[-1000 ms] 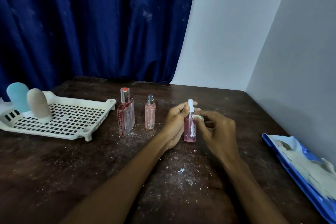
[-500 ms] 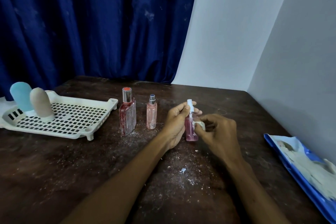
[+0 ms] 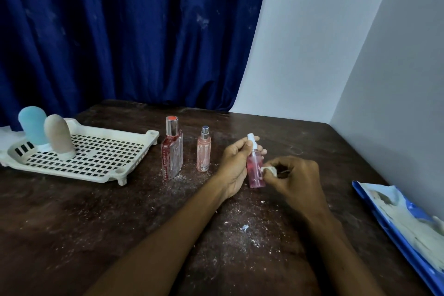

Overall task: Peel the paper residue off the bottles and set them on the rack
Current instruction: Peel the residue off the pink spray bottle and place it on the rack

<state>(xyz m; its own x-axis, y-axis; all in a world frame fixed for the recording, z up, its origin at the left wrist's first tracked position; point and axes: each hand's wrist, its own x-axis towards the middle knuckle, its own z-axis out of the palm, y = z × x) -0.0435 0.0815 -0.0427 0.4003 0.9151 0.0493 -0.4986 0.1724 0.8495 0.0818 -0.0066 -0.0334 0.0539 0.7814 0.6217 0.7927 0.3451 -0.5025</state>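
Blue curtain (image 3: 125, 31), pale walls (image 3: 336, 43)

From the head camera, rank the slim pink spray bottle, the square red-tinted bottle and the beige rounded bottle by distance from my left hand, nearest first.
From the left hand:
1. Slim pink spray bottle, just left.
2. Square red-tinted bottle, further left.
3. Beige rounded bottle, on the white rack.

Pink spray bottle (image 3: 256, 170), red flask (image 3: 172, 156), white gridded rack (image 3: 96, 154), teal (image 3: 32, 127) and beige tubes (image 3: 58, 137), blue curtain (image 3: 120, 31)
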